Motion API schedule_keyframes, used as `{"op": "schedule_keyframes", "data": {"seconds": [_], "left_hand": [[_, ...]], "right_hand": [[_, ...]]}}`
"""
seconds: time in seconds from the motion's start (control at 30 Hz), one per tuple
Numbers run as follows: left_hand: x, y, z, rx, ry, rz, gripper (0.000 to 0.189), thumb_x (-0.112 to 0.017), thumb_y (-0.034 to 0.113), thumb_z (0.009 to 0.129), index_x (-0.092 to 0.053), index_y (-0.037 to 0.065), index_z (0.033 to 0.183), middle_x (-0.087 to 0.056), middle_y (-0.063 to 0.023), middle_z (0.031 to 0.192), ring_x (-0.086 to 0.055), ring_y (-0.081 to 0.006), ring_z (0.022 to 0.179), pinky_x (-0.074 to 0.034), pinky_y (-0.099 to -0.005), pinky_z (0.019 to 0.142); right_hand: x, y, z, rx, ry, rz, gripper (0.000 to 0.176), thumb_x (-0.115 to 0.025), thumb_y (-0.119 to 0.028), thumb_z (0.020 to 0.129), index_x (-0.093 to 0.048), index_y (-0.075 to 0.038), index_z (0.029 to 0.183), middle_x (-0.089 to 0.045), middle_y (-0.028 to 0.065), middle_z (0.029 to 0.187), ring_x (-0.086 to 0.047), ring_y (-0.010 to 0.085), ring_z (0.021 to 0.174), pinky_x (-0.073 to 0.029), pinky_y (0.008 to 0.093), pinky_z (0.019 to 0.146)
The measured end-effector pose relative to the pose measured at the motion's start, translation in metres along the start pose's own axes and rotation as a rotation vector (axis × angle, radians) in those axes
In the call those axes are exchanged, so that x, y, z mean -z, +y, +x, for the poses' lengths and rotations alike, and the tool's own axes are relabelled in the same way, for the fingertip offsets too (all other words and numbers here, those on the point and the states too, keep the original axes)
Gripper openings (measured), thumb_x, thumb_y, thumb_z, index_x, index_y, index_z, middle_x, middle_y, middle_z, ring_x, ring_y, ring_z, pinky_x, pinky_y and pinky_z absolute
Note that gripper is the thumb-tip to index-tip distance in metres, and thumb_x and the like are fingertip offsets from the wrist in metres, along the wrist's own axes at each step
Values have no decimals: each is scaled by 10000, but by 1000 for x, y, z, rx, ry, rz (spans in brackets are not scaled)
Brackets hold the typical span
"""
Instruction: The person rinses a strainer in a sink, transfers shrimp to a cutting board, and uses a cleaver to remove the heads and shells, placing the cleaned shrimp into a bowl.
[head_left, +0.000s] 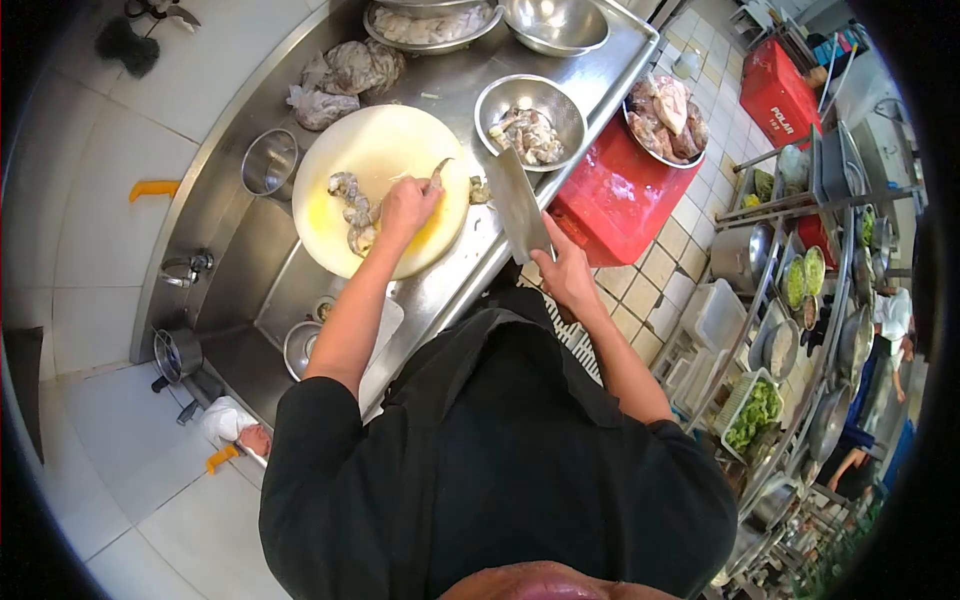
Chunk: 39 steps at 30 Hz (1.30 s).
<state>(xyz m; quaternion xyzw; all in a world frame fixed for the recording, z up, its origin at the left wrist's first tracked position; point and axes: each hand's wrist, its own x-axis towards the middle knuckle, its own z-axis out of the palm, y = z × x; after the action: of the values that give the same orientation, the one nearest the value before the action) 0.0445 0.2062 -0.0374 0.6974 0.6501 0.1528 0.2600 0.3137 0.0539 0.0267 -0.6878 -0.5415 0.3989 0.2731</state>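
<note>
A round, pale cutting board (335, 150) lies on the steel counter, its surface wet and yellowish in places. Over its right half, my left hand (408, 208) is closed on a grey shrimp (439, 170), whose curved end sticks out past my fingertips. Several more grey shrimp (352, 205) lie in a row on the board, left of that hand. My right hand (568, 270) grips the handle of a cleaver (518, 205), its broad blade raised beside the board's right edge. Past the blade stands a steel bowl (484, 118) with cut shrimp pieces (530, 137) in it.
Bagged food (350, 75) and a tray of pale seafood (435, 28) sit at the back, beside another steel bowl (555, 25). A sink with a tap (187, 268) is to the left. A red cooler (625, 200) stands right; shelving (775, 290) lies beyond.
</note>
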Motion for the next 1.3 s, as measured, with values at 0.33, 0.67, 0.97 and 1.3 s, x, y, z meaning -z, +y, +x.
{"op": "schedule_keyframes", "data": {"seconds": [0.33, 0.67, 0.97, 1.3], "left_hand": [[-9, -21, -12, -135, 121, 24, 256, -695, 286, 897, -817, 167, 1087, -752, -167, 1009, -687, -366, 979, -553, -456, 884], [-3, -14, -5, -85, 23, 108, 320, -666, 284, 878, -804, 181, 1147, -762, -176, 1010, -730, -369, 931, -564, -437, 894], [8, -2, -7, -3, -35, 68, 308, -695, 312, 859, -811, 204, 1123, -762, -182, 1001, -736, -375, 929, -567, -430, 891], [-7, -12, -7, 66, 11, -66, 304, -745, 282, 856, -805, 133, 1114, -766, -194, 970, -757, -332, 878, -576, -391, 850]], "right_hand": [[-38, 10, 20, -229, -261, 509, 710, -656, -125, 1005, -338, -177, 1637, -590, 33, 702, -555, 114, 486, -458, 283, 432], [-65, 11, 52, -225, -248, 603, 741, -645, -127, 995, -297, -151, 1649, -576, 39, 687, -544, 127, 470, -473, 303, 441], [-52, 10, 26, -246, -314, 586, 754, -659, -139, 1001, -285, -170, 1655, -586, 36, 700, -551, 120, 483, -459, 293, 438], [-53, 10, 27, -271, -328, 566, 744, -655, -149, 990, -305, -144, 1647, -588, 39, 693, -556, 127, 477, -467, 300, 435]]}}
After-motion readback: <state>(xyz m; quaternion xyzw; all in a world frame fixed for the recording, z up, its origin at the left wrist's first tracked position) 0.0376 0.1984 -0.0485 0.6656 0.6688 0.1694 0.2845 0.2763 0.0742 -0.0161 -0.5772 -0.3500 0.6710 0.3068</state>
